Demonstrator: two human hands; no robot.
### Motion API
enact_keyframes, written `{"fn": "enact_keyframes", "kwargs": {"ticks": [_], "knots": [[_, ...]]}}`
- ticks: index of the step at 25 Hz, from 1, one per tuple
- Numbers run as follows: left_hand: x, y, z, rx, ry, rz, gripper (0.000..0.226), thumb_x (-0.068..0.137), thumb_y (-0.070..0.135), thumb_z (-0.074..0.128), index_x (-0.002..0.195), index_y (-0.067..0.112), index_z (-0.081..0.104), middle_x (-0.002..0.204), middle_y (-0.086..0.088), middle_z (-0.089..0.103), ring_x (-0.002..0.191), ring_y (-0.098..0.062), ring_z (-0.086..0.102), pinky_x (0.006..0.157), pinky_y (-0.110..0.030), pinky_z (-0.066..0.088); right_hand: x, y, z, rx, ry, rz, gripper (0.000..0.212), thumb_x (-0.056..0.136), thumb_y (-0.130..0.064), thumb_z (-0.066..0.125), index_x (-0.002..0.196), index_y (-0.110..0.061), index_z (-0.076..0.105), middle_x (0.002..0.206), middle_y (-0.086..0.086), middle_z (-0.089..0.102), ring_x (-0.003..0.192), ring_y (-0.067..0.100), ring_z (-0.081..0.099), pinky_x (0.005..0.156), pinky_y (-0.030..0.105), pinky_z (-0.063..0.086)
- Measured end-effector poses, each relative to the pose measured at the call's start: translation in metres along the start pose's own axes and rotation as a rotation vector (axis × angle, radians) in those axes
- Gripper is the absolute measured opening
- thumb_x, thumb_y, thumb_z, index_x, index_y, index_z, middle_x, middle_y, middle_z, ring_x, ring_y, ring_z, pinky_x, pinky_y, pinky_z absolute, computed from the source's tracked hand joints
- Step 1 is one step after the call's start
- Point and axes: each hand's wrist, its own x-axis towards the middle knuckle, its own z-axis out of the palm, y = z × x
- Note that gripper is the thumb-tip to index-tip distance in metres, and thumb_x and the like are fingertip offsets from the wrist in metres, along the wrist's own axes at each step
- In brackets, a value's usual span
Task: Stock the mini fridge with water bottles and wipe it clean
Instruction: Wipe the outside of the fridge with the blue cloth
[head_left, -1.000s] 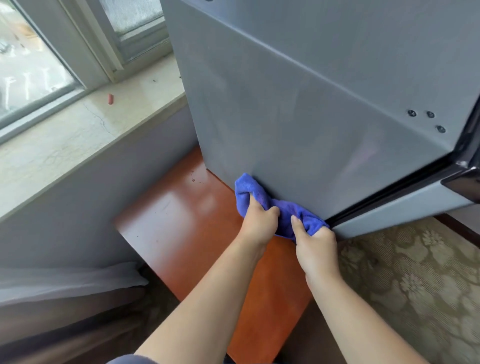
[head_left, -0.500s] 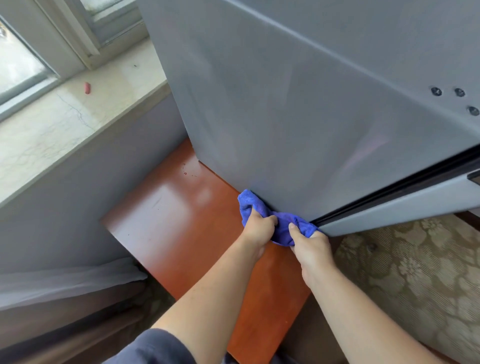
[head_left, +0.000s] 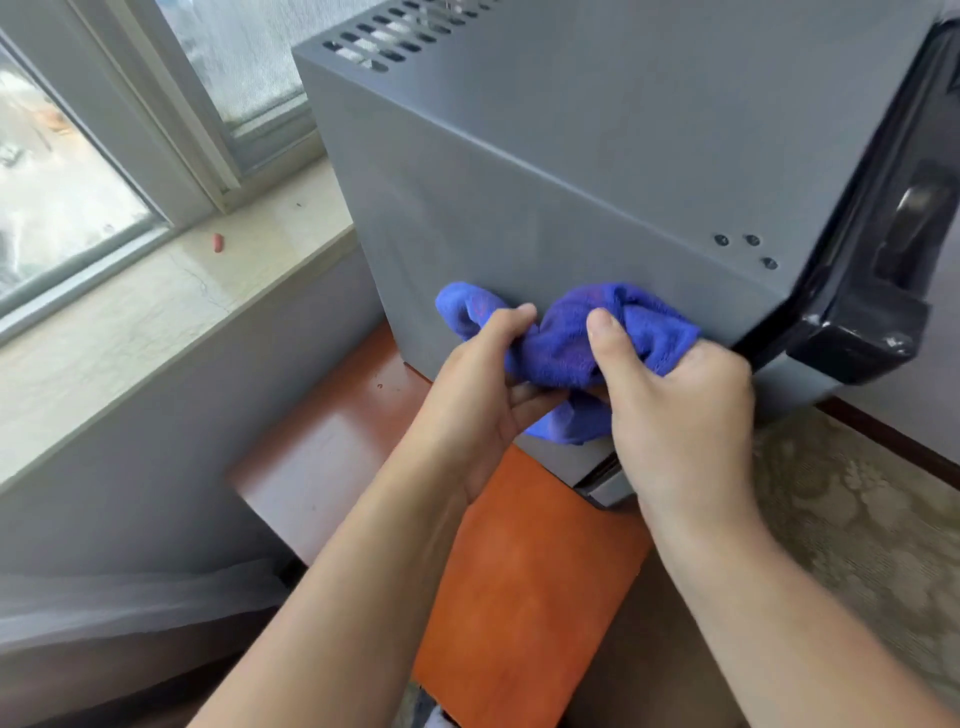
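The left hand (head_left: 480, 384) and right hand (head_left: 675, 410) both grasp a bunched blue cloth (head_left: 566, 338), thumbs on top, fingers curled under, likely so the wad can be pushed firmly against the fridge (head_left: 571, 197). The cloth touches the fridge's grey left side, low and near the front edge, just left of the black door (head_left: 878, 291). The fridge stands on a reddish wooden stand (head_left: 524, 582), with a window sill (head_left: 156, 301) to the left. No bottles are in view.
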Motion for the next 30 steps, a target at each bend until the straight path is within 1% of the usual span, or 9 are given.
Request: {"fn": "enact_keyframes", "kwargs": {"ticks": [4, 7, 10, 13, 15, 21, 25, 29, 30], "knots": [[-0.029, 0.034, 0.014, 0.038, -0.031, 0.126, 0.029, 0.104, 0.045, 0.051, 0.108, 0.019, 0.065, 0.109, -0.015, 0.077, 0.094, -0.023, 0.076, 0.093, -0.033, 0.058, 0.009, -0.044, -0.025, 0.06, 0.012, -0.228, 0.054, 0.095, -0.043, 0.066, 0.068, 0.003, 0.058, 0.058, 0.016, 0.055, 0.06, 0.03, 0.051, 0.058, 0.038, 0.048], [-0.029, 0.026, 0.015, 0.056, 0.007, 0.142, 0.032, 0.104, 0.039, 0.052, 0.122, 0.015, 0.064, 0.116, -0.012, 0.076, 0.098, -0.024, 0.076, 0.089, -0.034, 0.059, 0.004, -0.035, -0.025, 0.087, 0.027, -0.233, 0.054, 0.096, -0.041, 0.068, 0.062, -0.004, 0.05, 0.05, 0.002, 0.047, 0.053, 0.02, 0.045, 0.054, 0.032, 0.043], [-0.017, 0.007, 0.01, 0.123, 0.052, 0.134, 0.02, 0.102, 0.028, 0.054, 0.114, 0.016, 0.066, 0.115, -0.009, 0.074, 0.099, -0.021, 0.076, 0.084, -0.036, 0.062, -0.003, -0.004, -0.014, 0.128, 0.03, -0.155, 0.047, 0.095, -0.041, 0.068, 0.063, -0.009, 0.057, 0.055, -0.006, 0.061, 0.052, 0.004, 0.053, 0.056, 0.023, 0.046], [0.007, -0.024, -0.001, 0.218, 0.085, 0.089, 0.009, 0.1, 0.013, 0.056, 0.105, 0.015, 0.064, 0.106, -0.004, 0.068, 0.096, -0.009, 0.073, 0.079, -0.031, 0.063, -0.007, 0.041, 0.001, 0.081, -0.03, -0.066, 0.044, 0.093, -0.044, 0.068, 0.061, -0.015, 0.059, 0.057, -0.009, 0.065, 0.055, 0.008, 0.058, 0.061, 0.032, 0.05], [0.025, -0.054, -0.012, 0.161, 0.132, -0.047, 0.01, 0.099, 0.016, 0.054, 0.104, 0.015, 0.063, 0.112, -0.012, 0.067, 0.104, -0.02, 0.072, 0.085, -0.039, 0.063, -0.008, 0.072, 0.014, 0.026, -0.099, 0.009, 0.044, 0.095, -0.043, 0.067, 0.063, -0.013, 0.061, 0.056, -0.005, 0.065, 0.056, 0.014, 0.061, 0.062, 0.035, 0.052], [0.057, -0.134, -0.03, 0.189, 0.119, -0.349, 0.037, 0.087, 0.027, 0.051, 0.122, 0.017, 0.056, 0.129, -0.023, 0.063, 0.112, -0.035, 0.069, 0.092, -0.05, 0.06, -0.018, 0.136, 0.034, -0.065, -0.208, 0.339, 0.038, 0.097, -0.027, 0.069, 0.06, -0.019, 0.062, 0.049, -0.008, 0.062, 0.041, -0.007, 0.057, 0.045, 0.007, 0.038], [0.068, -0.142, -0.035, 0.181, 0.136, -0.316, 0.028, 0.089, 0.025, 0.052, 0.115, 0.022, 0.063, 0.12, -0.01, 0.072, 0.114, -0.028, 0.07, 0.103, -0.052, 0.054, -0.018, 0.142, 0.037, -0.095, -0.194, 0.408, 0.044, 0.097, -0.031, 0.066, 0.057, -0.014, 0.061, 0.039, -0.009, 0.057, 0.043, -0.002, 0.058, 0.048, 0.013, 0.039], [0.056, -0.104, -0.037, 0.098, 0.193, -0.181, 0.02, 0.1, 0.024, 0.055, 0.111, 0.015, 0.069, 0.113, -0.011, 0.076, 0.106, -0.027, 0.073, 0.099, -0.05, 0.056, -0.011, 0.106, 0.04, -0.052, -0.15, 0.278, 0.047, 0.096, -0.041, 0.066, 0.058, -0.012, 0.062, 0.044, -0.013, 0.062, 0.05, 0.003, 0.062, 0.058, 0.019, 0.049], [0.05, -0.087, -0.036, 0.068, 0.207, -0.131, 0.022, 0.102, 0.028, 0.055, 0.112, 0.014, 0.069, 0.112, -0.012, 0.077, 0.103, -0.027, 0.075, 0.096, -0.046, 0.059, -0.007, 0.091, 0.043, -0.024, -0.149, 0.206, 0.048, 0.095, -0.045, 0.066, 0.061, -0.011, 0.064, 0.048, -0.008, 0.065, 0.052, 0.007, 0.064, 0.064, 0.029, 0.055]]}}
